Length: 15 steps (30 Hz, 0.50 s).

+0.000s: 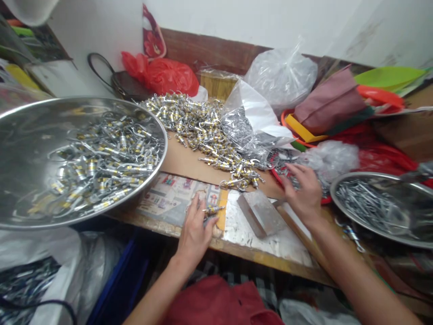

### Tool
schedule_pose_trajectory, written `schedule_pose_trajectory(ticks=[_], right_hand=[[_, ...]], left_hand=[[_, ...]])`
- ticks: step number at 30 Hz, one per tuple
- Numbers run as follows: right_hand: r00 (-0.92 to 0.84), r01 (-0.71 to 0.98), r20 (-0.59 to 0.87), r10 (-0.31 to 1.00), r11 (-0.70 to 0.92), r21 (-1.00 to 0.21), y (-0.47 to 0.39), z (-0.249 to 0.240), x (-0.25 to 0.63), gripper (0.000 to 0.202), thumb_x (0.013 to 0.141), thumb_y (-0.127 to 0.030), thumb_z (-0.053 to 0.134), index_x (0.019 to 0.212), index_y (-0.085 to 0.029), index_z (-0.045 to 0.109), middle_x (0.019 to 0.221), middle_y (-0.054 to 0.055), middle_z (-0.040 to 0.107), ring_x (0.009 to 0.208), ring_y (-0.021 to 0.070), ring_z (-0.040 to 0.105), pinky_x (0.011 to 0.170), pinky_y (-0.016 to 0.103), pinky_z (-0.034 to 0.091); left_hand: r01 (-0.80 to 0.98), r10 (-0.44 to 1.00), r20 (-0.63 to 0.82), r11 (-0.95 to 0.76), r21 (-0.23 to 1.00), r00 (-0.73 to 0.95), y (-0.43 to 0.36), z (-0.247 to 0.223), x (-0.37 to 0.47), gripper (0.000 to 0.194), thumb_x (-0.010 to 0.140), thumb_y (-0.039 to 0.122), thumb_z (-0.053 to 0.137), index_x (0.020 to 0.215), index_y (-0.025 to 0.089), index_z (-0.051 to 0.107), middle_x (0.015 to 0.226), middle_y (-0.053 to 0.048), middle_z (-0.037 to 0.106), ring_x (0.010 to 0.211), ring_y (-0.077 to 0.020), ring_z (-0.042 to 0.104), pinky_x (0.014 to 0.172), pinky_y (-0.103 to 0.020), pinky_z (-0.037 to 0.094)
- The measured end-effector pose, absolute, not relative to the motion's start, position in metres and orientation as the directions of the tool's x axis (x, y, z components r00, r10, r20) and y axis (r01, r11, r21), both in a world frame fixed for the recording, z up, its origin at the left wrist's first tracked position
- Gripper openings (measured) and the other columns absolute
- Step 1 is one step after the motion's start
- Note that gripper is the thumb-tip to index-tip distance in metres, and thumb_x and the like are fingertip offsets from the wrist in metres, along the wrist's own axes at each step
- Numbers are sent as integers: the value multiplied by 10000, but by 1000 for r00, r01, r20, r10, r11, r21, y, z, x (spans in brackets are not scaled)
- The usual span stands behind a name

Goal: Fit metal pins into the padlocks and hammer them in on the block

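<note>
My left hand (195,230) rests at the front of the worktable, its thumb and fingers closed around a small metal hook fitting with a yellow band (214,210). Over a red tray of small metal parts (325,199) hovers my right hand (304,192), fingers apart, with nothing visible in them. A grey metal block (265,214) lies between the two hands. Behind them spreads a heap of silver and yellow hook fittings (203,126) on cardboard.
At left stands a large steel bowl (30,167) of hook fittings. A smaller steel bowl (341,178) of metal pins is at right, with a loose fitting (353,237) beside it. Clear plastic bags (282,74) and a red bag (172,76) line the wall.
</note>
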State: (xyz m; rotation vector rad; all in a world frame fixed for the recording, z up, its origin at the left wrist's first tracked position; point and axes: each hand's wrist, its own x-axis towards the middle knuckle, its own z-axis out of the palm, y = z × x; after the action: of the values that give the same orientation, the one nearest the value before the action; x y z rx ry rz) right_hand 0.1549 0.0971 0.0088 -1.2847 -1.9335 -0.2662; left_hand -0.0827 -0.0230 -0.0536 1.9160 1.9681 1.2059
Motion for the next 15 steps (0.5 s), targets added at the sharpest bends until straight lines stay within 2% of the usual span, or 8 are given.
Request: schedule_pose_trajectory(ticks=[2,4,6,8,10,12,14,15], right_hand=[[-330,729,766,552,665,-165,57,7,131,350,779,-128,510,1121,-190,545,1058,111,569,985,210,537,838,349,443],[-577,576,690,437,817,-35,21,-2,116,366,775,-80,482,1107,-218,551,1067,101,575,966,197,549,818,352,452],[-697,521,587,411,853,21,-3,-15,111,354,774,-61,468,1084,-205,561,1072,105,584,981,196,550,845,379,438],[-712,562,538,450,825,53,-15,-27,116,341,778,-45,457,1078,-172,558,1088,127,584,1028,206,536,895,418,406],[-712,590,530,460,802,96,-18,-33,123,348,782,-25,436,1089,-148,544,1120,153,570,1083,218,509,926,444,382],[-734,575,522,435,807,136,-17,-36,129,358,787,-21,420,1102,-148,532,1155,158,550,1125,222,478,937,447,379],[-745,563,518,420,812,153,-17,-35,134,338,792,-51,448,1106,-146,530,1165,158,545,1153,231,452,941,441,385],[-761,549,503,410,820,162,-18,-35,137,325,794,-78,473,1107,-143,532,1164,157,546,1165,239,438,945,443,384]], left_hand=[[804,884,441,-145,576,-157,-28,-53,-81,288,788,206,509,1043,86,568,1196,-199,516,1161,-288,435,963,-451,371],[826,876,458,-145,545,-149,-29,-50,-80,212,795,210,504,928,95,622,1101,-190,583,1117,-302,468,935,-479,385],[840,869,471,-139,525,-150,-28,-48,-80,188,774,255,540,817,109,650,1026,-189,617,1068,-327,490,879,-507,413],[845,862,483,-136,516,-156,-27,-46,-83,200,746,314,575,732,130,652,994,-185,625,1038,-343,495,834,-525,424],[843,851,500,-146,517,-159,-27,-44,-87,257,713,384,597,757,134,639,1016,-191,611,1030,-347,493,821,-530,424],[837,839,521,-170,520,-154,-31,-43,-92,410,669,456,615,899,116,600,1080,-211,576,1050,-345,481,836,-529,417],[824,809,574,-238,515,-126,-41,-47,-97,529,651,457,636,1021,94,526,1136,-231,534,1083,-333,467,866,-512,408],[815,789,606,-282,506,-103,-49,-51,-100,513,663,420,643,1038,100,504,1138,-223,533,1088,-316,471,877,-491,410]])
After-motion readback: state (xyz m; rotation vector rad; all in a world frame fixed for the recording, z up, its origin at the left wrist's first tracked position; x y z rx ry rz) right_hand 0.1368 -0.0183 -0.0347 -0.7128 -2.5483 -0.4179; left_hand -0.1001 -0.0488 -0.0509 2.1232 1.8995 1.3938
